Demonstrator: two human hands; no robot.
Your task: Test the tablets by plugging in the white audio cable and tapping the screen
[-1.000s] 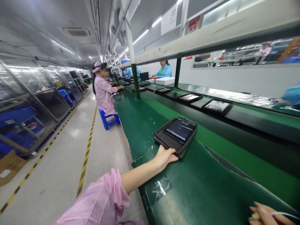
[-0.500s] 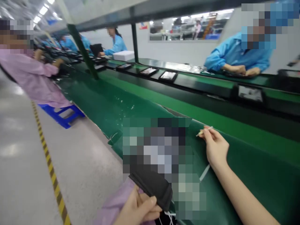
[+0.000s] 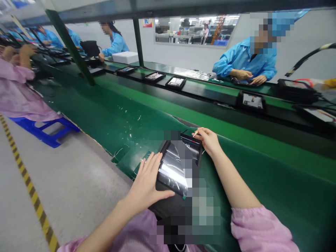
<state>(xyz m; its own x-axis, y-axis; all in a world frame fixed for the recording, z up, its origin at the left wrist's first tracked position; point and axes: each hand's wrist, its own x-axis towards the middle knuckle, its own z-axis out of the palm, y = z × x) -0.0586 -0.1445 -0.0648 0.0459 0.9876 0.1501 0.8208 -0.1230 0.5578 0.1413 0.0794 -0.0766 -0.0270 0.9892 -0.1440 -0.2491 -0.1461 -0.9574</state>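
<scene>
A tablet in a black case lies on the green bench in front of me, its glossy screen reflecting light and showing partial digits near the top. Part of it is hidden by blurred blocks. My left hand rests along its left edge, fingers stretched out and thumb over the lower border. At the far right corner, my right hand pinches a thin, pale pen-like stick, its tip close to the screen. The case's black flap spreads toward me below the screen.
Beyond the green bench mat runs a conveyor belt carrying several devices in black frames. A co-worker in blue sits across it. At left are a person in pink and a blue stool.
My left hand has let go of the black flap and now lies flat on the tablet's left side. My right hand has brought the stick over to the tablet's far corner. The view has shifted.
</scene>
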